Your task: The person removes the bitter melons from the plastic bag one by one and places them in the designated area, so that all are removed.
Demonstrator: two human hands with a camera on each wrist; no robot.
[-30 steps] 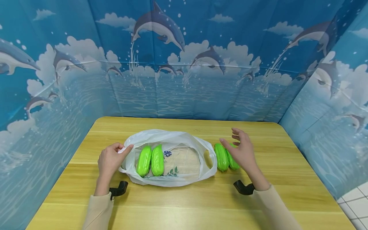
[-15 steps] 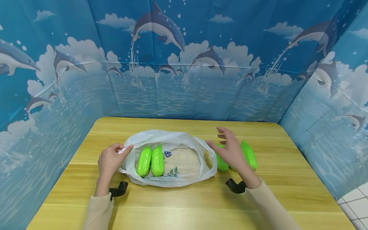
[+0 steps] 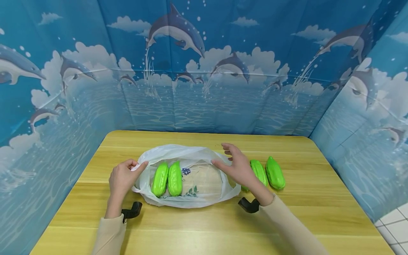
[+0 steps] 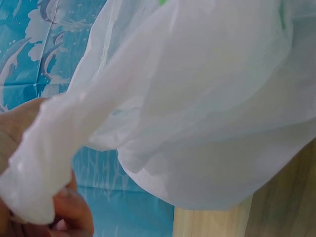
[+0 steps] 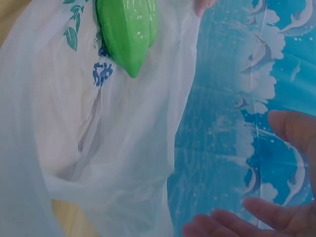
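Observation:
My left hand (image 3: pixel 122 177) pinches the left handle of a white plastic bag (image 3: pixel 159 201). In the left wrist view the gathered plastic passes between the fingers. The bag lies on its base with its mouth spread toward me. Two glossy green, ridged, gourd-like fruits (image 3: pixel 167 179) lie side by side inside it at the left, on beige printed material (image 3: pixel 204 180). Above the bag's right end hovers my right hand (image 3: pixel 239 168), fingers apart and holding nothing. The right wrist view shows a pointed green fruit (image 5: pixel 128 34) in the bag, away from those fingers.
Right of the bag, two more green fruits (image 3: pixel 275 173) lie on the wooden table (image 3: pixel 204 233). Part of a third is hidden behind my right wrist. Black wrist mounts (image 3: pixel 132 210) stick out from both wrists. A dolphin-print curtain (image 3: pixel 204 102) borders the table.
My right hand has moved left, from over the loose fruits to over the bag's right end, uncovering fruits on the right. My left hand has stayed on the bag's handle.

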